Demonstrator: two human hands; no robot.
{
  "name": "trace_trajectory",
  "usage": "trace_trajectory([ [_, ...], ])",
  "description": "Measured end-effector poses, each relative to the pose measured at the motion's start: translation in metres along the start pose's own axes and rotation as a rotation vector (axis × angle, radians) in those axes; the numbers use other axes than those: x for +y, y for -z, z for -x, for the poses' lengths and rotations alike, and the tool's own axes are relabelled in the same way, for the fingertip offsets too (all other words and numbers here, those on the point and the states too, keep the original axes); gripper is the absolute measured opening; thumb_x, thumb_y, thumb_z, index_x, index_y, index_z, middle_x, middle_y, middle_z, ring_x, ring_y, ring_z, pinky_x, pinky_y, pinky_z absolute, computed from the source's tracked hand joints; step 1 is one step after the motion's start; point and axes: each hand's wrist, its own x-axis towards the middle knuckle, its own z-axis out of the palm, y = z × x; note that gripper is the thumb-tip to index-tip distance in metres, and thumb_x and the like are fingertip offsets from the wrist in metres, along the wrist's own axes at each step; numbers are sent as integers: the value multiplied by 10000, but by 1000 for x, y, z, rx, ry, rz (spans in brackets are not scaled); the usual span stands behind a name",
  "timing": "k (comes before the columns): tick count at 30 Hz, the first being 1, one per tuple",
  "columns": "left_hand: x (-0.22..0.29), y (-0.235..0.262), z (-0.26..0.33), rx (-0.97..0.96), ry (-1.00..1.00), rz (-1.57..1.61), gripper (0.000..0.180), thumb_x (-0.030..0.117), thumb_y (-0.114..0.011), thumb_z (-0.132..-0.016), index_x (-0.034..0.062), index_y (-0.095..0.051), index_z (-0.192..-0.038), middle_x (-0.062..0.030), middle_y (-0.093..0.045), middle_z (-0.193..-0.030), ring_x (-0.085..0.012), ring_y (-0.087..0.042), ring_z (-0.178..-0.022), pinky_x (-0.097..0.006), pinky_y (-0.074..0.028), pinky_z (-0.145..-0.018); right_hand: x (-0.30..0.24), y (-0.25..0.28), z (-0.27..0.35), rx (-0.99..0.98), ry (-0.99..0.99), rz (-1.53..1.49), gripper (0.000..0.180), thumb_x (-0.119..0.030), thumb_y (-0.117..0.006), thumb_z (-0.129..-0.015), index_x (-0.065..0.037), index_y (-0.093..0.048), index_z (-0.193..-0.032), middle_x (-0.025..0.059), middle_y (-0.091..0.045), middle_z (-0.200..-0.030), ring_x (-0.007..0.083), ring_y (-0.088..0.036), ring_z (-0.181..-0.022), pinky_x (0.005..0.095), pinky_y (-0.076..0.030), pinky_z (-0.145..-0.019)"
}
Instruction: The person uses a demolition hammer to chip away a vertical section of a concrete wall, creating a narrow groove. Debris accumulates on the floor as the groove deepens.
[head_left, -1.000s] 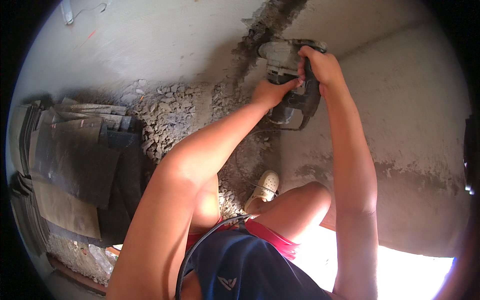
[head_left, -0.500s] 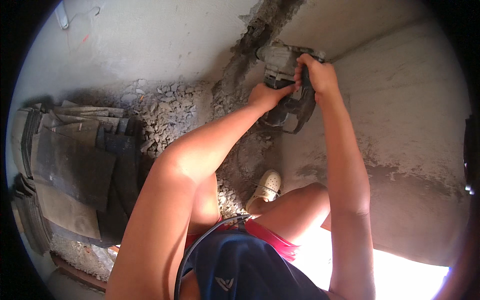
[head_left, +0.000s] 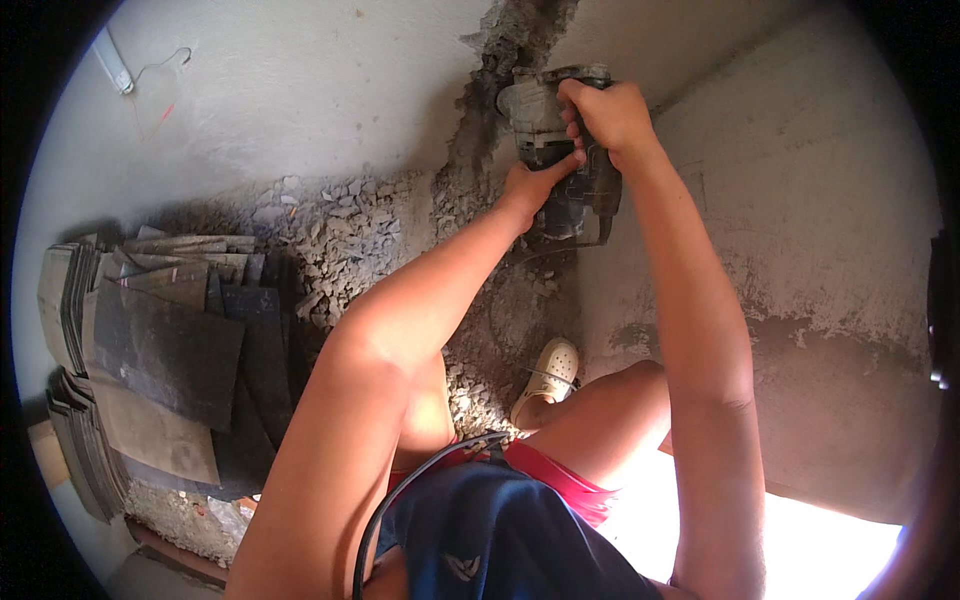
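Observation:
A dusty grey and black rotary hammer drill (head_left: 541,118) is held up against the wall by both of my hands. My right hand (head_left: 608,118) wraps round its rear handle, fingers curled. Lower on the body, my left hand (head_left: 533,190) grips the black underside, its thumb pointing along the tool. The drill's front end meets a rough channel (head_left: 490,85) chiselled up the wall; the bit itself is hidden there. A black cable (head_left: 600,236) leaves the bottom of the tool.
Broken rubble (head_left: 350,225) lies along the wall's foot. Stacked flat grey sheets (head_left: 165,350) stand at left. A bare wall (head_left: 800,220) rises close on the right. My foot in a cream clog (head_left: 549,380) rests amid debris. Another black cable (head_left: 400,490) crosses my lap.
In the picture the drill and both hands have shifted slightly up and left, while the rubble, sheets and clog appear lower and to the right. My grip stays the same.

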Motion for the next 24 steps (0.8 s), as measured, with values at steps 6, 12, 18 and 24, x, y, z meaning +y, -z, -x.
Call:
trace_trajectory([
  [6,26,-10,12,-20,47,-54,708,335,-926,-792,-60,-628,-1297,-176,-723,-1200,-253,-722,-1055,-393,-581,-909,-16,18,15,8,-5,-151,310,-231,-746,-819,68,-706,-747,139,-700,-702,229,-648,-570,399,-510,-536],
  [12,41,-20,41,-4,-8,-190,601,288,-887,-840,-87,-663,-1251,-170,-741,-1170,-252,-737,-973,-387,-583,-861,-31,30,49,51,50,-169,283,-214,-750,-825,69,-731,-817,128,-705,-735,215,-657,-603,379,-506,-524],
  [18,37,-29,49,6,-155,-230,626,335,-905,-819,-76,-681,-1235,-155,-745,-1170,-243,-726,-981,-366,-566,-873,-28,41,63,22,70,-152,288,-248,-721,-859,28,-754,-935,101,-725,-812,173,-629,-634,348,-514,-564],
  [24,21,-18,35,85,-3,-361,670,375,-921,-792,-70,-684,-1233,-157,-747,-1163,-241,-729,-982,-366,-563,-867,11,35,37,39,32,-187,271,-239,-724,-855,30,-745,-875,101,-726,-802,186,-642,-632,365,-512,-553],
])
